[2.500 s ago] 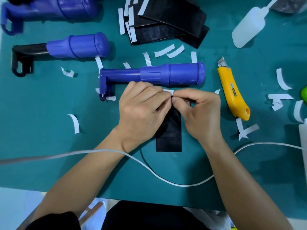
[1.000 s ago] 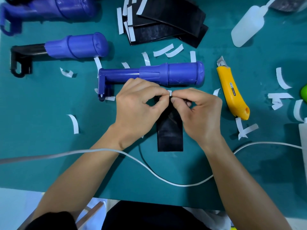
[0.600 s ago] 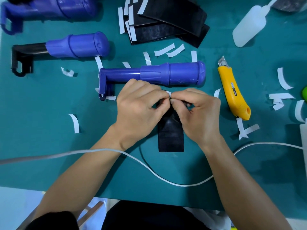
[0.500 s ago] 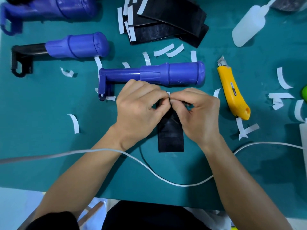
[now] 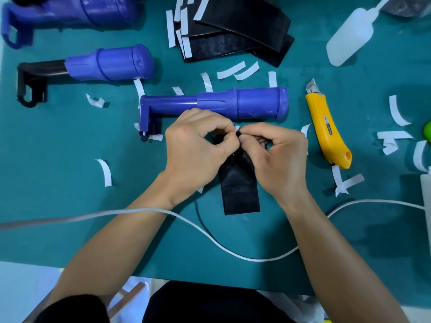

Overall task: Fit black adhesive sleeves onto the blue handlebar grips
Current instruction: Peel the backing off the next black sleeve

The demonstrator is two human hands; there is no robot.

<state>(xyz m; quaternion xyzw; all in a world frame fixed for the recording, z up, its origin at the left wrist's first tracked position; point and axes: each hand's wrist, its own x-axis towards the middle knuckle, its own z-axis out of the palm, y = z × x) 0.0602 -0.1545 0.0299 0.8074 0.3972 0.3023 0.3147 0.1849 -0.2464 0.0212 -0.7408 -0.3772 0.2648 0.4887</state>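
Observation:
A black adhesive sleeve [image 5: 240, 190] lies on the green mat, its far end lifted between both hands. My left hand [image 5: 196, 148] and my right hand [image 5: 277, 155] pinch that far end together, fingertips touching at its edge. Just beyond the hands lies a blue handlebar grip [image 5: 242, 103] on its side, bare. A second blue grip [image 5: 109, 64] with a black bracket lies further left, and a third [image 5: 70, 10] at the top left corner. A pile of black sleeves [image 5: 235, 29] with white backing strips sits at the top centre.
A yellow utility knife [image 5: 326, 127] lies right of the hands, blade pointing away. A white squeeze bottle [image 5: 349, 36] is at the top right. Several peeled white strips [image 5: 231, 69] litter the green mat [image 5: 58, 148]. A white cable [image 5: 210, 234] crosses in front of my arms.
The hands stay pinched on the sleeve's far end. The small white backing tab seen earlier between the fingertips is barely visible now, and the sleeve end is more crumpled.

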